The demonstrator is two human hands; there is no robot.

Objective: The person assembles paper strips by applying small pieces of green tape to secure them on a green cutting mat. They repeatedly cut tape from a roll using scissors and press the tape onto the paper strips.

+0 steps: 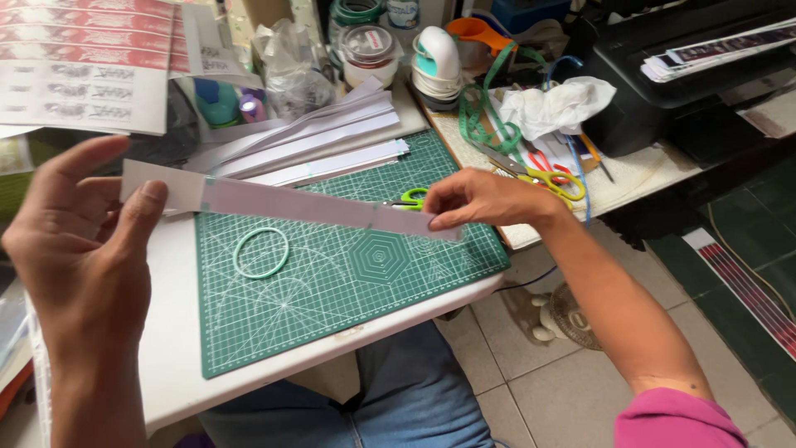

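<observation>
Head view: a long white paper strip is being held stretched between the two hands above a green cutting mat. The strip's left end is being pinched by the left hand, thumb in front and the other fingers spread behind the paper. Its right end is being pinched by the right hand between thumb and fingertips, the fingers pressed together. A pale green ring is lying flat on the mat, below the strip. More white paper strips are being kept in a loose pile at the mat's far edge. The mat is being carried by a white counter. Yellow-handled scissors are lying just beyond the right hand, beside crumpled white tissue.
</observation>
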